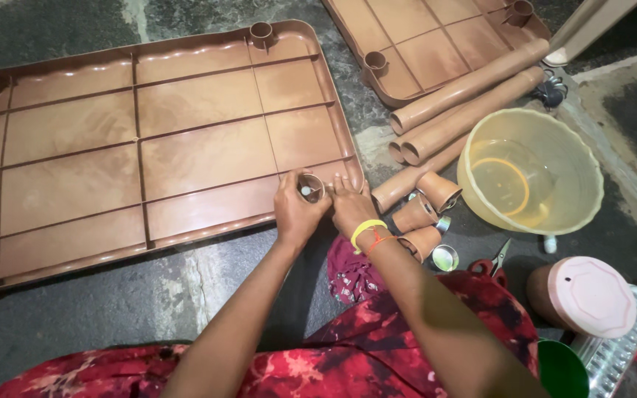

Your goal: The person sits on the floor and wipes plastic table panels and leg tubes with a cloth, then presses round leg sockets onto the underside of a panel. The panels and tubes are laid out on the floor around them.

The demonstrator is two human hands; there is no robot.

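Reaching forward side by side, left hand (pixel 298 210) grips the corner socket (pixel 310 187) closed; right hand (pixel 351 206) presses fingertips beside it.

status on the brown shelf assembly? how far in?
Early. Done: nothing visibly joined. In hand: both hands, left hand and right hand, work at the corner socket of the near shelf panel. Left: tubes, caps and second panel lie loose.

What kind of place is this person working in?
Probably a home floor, not a workshop: the person sits on a dark stone floor among brown plastic shelf trays, loose brown tubes and a yellow plastic bowl.
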